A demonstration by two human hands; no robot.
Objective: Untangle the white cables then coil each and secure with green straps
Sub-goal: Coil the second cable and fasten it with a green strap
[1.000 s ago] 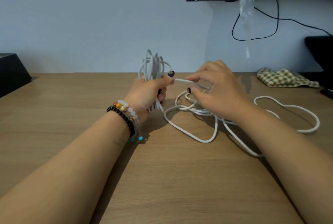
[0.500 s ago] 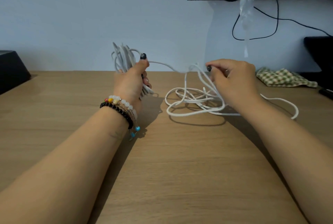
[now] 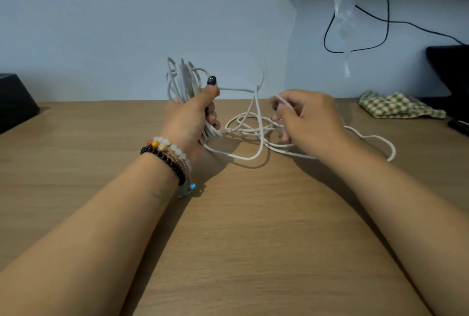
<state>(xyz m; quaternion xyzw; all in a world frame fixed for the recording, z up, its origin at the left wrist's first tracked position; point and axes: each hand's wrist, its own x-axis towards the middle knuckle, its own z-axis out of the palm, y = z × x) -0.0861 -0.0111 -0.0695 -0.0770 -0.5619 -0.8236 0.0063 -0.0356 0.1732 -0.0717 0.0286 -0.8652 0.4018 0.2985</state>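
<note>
Head view, nearest first: two bare forearms reach out over the wooden table [image 3: 253,252] from its near edge. On the left wrist sit beaded bracelets [image 3: 170,155], one black, one pale with coloured beads.

Further out, toward the middle of the table, the left hand [image 3: 190,120] is raised off the surface with its fingers [image 3: 210,117] curled round a bundle of coiled white cable [image 3: 182,79]. The loops stand up above the fist and the thumb presses on top, where one strand leaves the bundle and runs to the right. Below the fist the coil's lower ends come down to the table.

Just right of it, the right hand [image 3: 309,122] hovers above the loose white cable [image 3: 253,133], a tangle of overlapping loops lying on the table between the two hands. Its thumb and fingers [image 3: 281,112] are pinched together on a strand that rises from the tangle; motion blur hides the exact contact. A wide loop of the same cable trails out to the right past the right wrist.

Along the far edge, toward the right corner, lies a crumpled green checked cloth [image 3: 396,106]. A black box [image 3: 15,102] stands at the far left edge, and black cords [image 3: 355,50] hang on the wall behind.
</note>
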